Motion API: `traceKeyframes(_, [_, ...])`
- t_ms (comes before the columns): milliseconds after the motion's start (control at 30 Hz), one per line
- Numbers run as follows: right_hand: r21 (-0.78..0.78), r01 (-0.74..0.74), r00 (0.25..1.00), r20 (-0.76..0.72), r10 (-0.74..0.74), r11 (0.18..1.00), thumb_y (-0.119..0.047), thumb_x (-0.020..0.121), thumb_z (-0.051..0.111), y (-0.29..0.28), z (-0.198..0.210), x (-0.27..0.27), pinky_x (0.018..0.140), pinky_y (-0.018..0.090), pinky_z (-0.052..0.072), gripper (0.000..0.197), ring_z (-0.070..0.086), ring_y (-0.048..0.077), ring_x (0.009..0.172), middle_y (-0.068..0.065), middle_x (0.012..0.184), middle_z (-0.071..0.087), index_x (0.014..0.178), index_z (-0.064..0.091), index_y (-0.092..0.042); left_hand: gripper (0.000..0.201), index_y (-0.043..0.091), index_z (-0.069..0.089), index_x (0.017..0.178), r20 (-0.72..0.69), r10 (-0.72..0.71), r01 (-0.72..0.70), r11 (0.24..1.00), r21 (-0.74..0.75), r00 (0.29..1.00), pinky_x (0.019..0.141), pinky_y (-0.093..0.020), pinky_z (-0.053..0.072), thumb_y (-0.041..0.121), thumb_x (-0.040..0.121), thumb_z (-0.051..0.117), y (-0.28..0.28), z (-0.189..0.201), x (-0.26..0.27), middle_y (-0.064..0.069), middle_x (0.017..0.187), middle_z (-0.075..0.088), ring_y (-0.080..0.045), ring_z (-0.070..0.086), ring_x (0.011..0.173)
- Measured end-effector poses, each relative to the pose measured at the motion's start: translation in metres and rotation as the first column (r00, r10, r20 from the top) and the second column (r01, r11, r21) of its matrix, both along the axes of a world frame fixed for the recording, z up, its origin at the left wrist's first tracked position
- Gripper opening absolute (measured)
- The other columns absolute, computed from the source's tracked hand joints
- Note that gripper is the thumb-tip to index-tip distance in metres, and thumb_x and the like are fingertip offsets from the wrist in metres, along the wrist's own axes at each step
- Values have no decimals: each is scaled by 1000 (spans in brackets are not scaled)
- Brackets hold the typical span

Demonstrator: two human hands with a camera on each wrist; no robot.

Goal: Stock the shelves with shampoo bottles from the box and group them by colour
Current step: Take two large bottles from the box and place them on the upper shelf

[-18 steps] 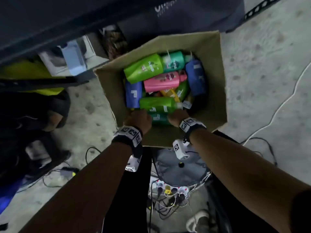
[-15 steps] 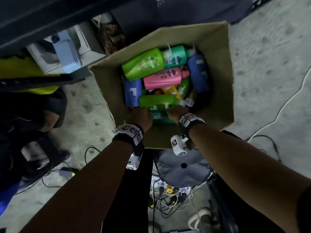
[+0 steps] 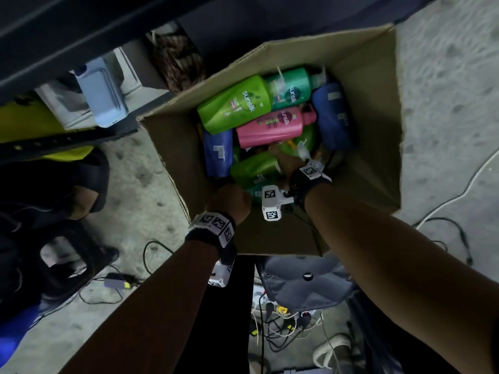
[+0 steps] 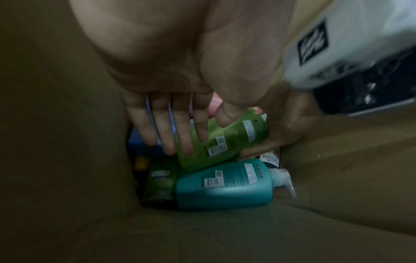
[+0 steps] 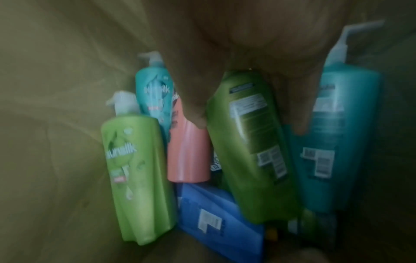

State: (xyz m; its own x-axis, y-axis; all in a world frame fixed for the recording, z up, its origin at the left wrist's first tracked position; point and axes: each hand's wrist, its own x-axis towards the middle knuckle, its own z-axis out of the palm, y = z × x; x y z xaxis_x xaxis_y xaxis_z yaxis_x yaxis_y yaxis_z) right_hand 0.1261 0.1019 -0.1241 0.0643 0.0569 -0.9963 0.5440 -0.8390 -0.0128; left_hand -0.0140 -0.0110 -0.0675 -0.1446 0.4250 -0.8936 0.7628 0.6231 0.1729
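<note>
An open cardboard box [image 3: 378, 109] on the floor holds several shampoo bottles lying flat: light green [image 3: 235, 106], teal [image 3: 291, 90], pink [image 3: 272, 125] and blue [image 3: 332, 114]. My right hand [image 3: 286, 163] reaches deep inside and grips a green bottle [image 3: 253, 168] near its neck; thumb and fingers wrap it in the right wrist view [image 5: 247, 124]. My left hand [image 3: 229, 198] is at the box's near wall, its straight fingers [image 4: 182, 138] touching the base end of that green bottle [image 4: 236, 138]. A teal pump bottle [image 4: 225, 188] lies under it.
A dark shelf unit [image 3: 81, 36] runs along the top left, with a pale blue container [image 3: 102, 95] below it. A grey cushion [image 3: 305, 279] and a power strip with cables [image 3: 283, 311] lie near the box. Someone's leg [image 3: 81, 195] is at left. A white cable [image 3: 459, 195] crosses the concrete floor.
My right hand has pushed further into the box and taken hold of the green bottle. The left hand has stayed at the near wall. The view has moved closer to the box.
</note>
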Motion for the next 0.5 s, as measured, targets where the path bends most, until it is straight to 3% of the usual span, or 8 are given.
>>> traceKeyframes(33, [-6, -7, 1000, -1, 7, 1000, -75, 86, 55, 2, 3, 2, 88, 47, 58, 89, 62, 39, 108, 17, 147, 52, 152, 47, -16, 30, 5, 71, 99, -4, -8, 8, 1000, 1, 1000, 86, -44, 56, 28, 102, 52, 2, -1, 0, -20, 106, 70, -38, 68, 99])
traceKeyframes(100, [40, -10, 998, 69, 7, 999, -87, 72, 51, 1, 7, 6, 98, 48, 54, 105, 61, 39, 115, 15, 146, 54, 149, 51, -16, 29, 4, 71, 95, -7, -16, 16, 1000, 24, 1000, 84, -44, 56, 26, 101, 53, 9, -2, -1, -20, 104, 70, -38, 68, 97])
traceKeyframes(167, [174, 18, 983, 175, -49, 985, -89, 59, 55, -1, 10, 8, 103, 48, 52, 116, 61, 36, 120, 11, 142, 57, 148, 51, -16, 28, 2, 69, 97, -23, -59, 61, 996, 67, 998, 85, -46, 56, 24, 100, 53, 19, -3, -1, -22, 107, 67, -40, 65, 101])
traceKeyframes(233, [320, 48, 958, 255, -135, 946, -78, 61, 68, 0, 8, 10, 108, 45, 48, 118, 57, 33, 128, 10, 145, 53, 153, 36, -12, 26, 5, 64, 113, -73, -105, 113, 986, 125, 992, 92, -50, 52, 24, 98, 55, 32, -6, 0, -22, 123, 55, -41, 56, 115])
traceKeyframes(333, [394, 59, 952, 253, -170, 917, -66, 65, 76, 9, 2, 16, 116, 46, 38, 120, 44, 33, 140, 13, 154, 40, 156, 16, -16, 37, 16, 57, 130, -120, -176, 197, 959, 203, 977, 101, -54, 48, 21, 93, 60, 59, -15, 7, -15, 141, 41, -37, 41, 133])
traceKeyframes(433, [441, 65, 965, 199, -169, 895, -56, 76, 76, 20, -5, 20, 100, 38, 41, 105, 51, 40, 132, 20, 148, 48, 156, 17, -20, 43, 13, 52, 137, -141, -241, 273, 915, 296, 960, 104, -53, 45, 21, 95, 58, 89, -31, 18, -14, 151, 38, -36, 35, 139])
traceKeyframes(500, [484, 152, 954, 155, -255, 862, -52, 79, 75, 29, -6, 26, 95, 36, 40, 101, 54, 41, 129, 20, 146, 53, 158, 20, -24, 56, 13, 45, 146, -75, -262, 271, 895, 355, 962, 109, -51, 42, 10, 92, 59, 108, -45, 26, -12, 157, 34, -34, 33, 144])
